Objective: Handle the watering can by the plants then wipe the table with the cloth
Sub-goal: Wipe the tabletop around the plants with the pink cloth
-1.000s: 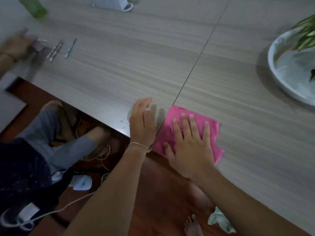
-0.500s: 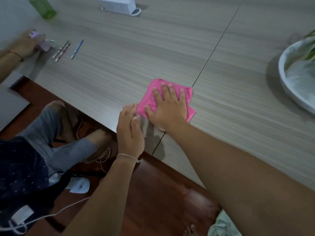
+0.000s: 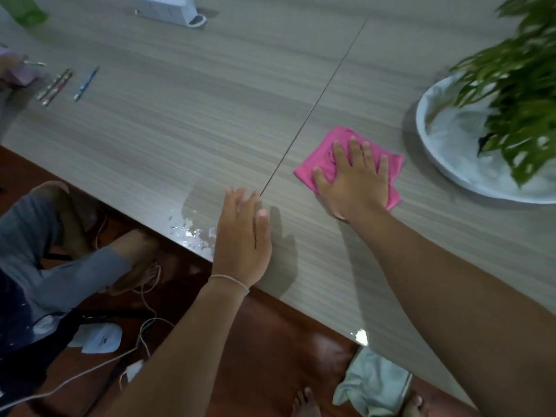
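Pressing a pink cloth (image 3: pixel 322 165) flat to the table (image 3: pixel 186 121), the right hand (image 3: pixel 352 179) lies palm-down on it with fingers spread, just right of the tabletop seam (image 3: pixel 313 106) and near a white plant dish (image 3: pixel 433 152). The left hand (image 3: pixel 242 236) rests open and empty at the near edge, beside a wet patch (image 3: pixel 189 230) to the cloth's left. That water lies nearer the left hand; the cloth likely must sweep back across the seam. No watering can is visible.
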`<act>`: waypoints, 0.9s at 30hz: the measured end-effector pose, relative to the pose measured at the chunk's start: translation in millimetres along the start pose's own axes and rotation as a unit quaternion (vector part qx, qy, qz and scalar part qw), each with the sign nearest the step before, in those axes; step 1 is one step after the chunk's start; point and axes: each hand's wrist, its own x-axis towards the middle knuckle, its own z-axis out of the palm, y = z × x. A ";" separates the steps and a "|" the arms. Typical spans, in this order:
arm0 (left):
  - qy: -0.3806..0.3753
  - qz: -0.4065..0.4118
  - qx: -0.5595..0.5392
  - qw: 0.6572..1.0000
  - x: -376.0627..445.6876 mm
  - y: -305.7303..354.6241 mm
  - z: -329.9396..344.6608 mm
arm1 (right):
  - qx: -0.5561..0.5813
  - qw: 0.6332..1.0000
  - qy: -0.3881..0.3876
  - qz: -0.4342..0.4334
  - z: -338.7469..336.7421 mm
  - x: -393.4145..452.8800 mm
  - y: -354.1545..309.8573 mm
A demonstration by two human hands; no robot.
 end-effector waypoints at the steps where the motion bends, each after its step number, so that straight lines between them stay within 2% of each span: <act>1: -0.011 0.012 0.024 1.000 -0.7 11.2 9.0 | -0.001 1.000 -0.001 0.010 -2.8 -5.3 16.0; 4: -0.030 0.048 0.075 0.996 0.0 45.0 34.4 | -0.008 1.000 -0.011 0.023 -7.5 -27.2 57.3; 9: -0.068 0.093 0.080 0.990 7.0 90.9 72.5 | -0.005 1.000 -0.003 0.015 -3.9 -98.9 106.2; 13: -0.087 0.162 0.087 0.979 4.9 123.5 101.2 | -0.001 0.999 0.013 0.040 -2.5 -162.2 157.7; 19: -0.140 0.247 0.084 0.955 -18.1 185.0 146.2 | -0.009 0.991 0.021 0.134 -11.1 -212.4 259.4; 24: -0.192 0.302 0.087 0.930 -47.2 232.1 182.1 | -0.016 0.975 0.011 0.221 -24.5 -217.4 345.1; 27: -0.215 0.326 0.109 0.914 -61.2 254.9 201.1 | -0.011 0.971 0.006 0.239 -33.7 -210.9 377.2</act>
